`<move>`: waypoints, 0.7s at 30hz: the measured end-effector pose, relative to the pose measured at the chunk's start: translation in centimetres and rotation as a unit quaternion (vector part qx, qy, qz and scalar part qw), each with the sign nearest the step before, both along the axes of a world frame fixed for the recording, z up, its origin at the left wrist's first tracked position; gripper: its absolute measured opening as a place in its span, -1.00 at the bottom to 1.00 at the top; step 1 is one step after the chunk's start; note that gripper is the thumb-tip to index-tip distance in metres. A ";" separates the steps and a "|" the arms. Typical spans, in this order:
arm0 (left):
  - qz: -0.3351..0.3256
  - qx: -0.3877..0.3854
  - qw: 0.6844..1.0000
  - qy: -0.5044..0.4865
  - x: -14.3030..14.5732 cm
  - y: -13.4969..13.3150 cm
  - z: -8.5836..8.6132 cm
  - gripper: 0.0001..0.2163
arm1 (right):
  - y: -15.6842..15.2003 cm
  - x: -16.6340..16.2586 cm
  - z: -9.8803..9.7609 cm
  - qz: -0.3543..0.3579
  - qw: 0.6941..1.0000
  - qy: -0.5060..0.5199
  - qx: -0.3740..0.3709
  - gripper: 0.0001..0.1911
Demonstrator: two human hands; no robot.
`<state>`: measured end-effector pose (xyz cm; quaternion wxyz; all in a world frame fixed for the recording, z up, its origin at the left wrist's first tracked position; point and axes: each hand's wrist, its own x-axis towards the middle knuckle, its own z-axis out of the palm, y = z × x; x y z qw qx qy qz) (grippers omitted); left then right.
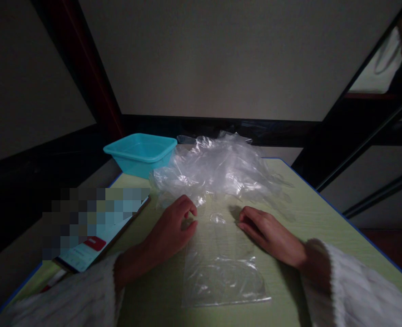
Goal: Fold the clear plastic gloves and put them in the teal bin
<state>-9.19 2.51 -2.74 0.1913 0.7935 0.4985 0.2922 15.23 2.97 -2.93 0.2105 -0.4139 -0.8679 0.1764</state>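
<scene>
A clear plastic glove (pixel 221 268) lies flat on the pale green table (pixel 316 213) in front of me. My left hand (pixel 173 229) rests at its upper left edge with fingers curled and pinched on the film. At the upper right edge my right hand (pixel 269 231) has its fingers pressed on the film. Just beyond both hands lies a loose heap of several more clear plastic gloves (pixel 217 170).
A turquoise plastic basin (pixel 141 152) stands at the table's far left corner. A phone or card with a blurred screen (pixel 95 227) lies along the left edge. Dark frames and a wall surround the table; the table's blue edge runs down the right.
</scene>
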 end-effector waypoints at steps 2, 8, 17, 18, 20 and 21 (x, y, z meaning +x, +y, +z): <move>-0.070 0.055 0.996 -0.023 0.3 -1.1 0.3 -0.90 | -0.1 0.0 0.0 0.000 1.000 -0.002 -0.003 -0.85; -0.383 0.008 0.921 0.072 1.8 -4.9 1.8 -0.71 | -0.2 -0.2 0.0 -0.003 1.000 -0.007 -0.004 -0.85; -0.447 0.042 0.879 0.161 3.0 -4.9 1.4 -0.59 | -0.4 -0.3 0.1 -0.004 1.000 -0.012 0.004 -0.87; -0.448 0.055 0.875 0.177 2.9 -4.9 1.6 -0.60 | -0.3 -0.3 0.1 -0.004 1.000 -0.013 0.003 -0.87; -0.450 0.082 0.866 0.204 2.9 -4.8 1.9 -0.61 | -0.3 -0.3 0.1 -0.003 1.000 -0.013 0.002 -0.87; -0.450 0.094 0.862 0.214 2.8 -4.8 2.0 -0.62 | -0.3 -0.3 0.1 -0.002 1.000 -0.013 0.002 -0.87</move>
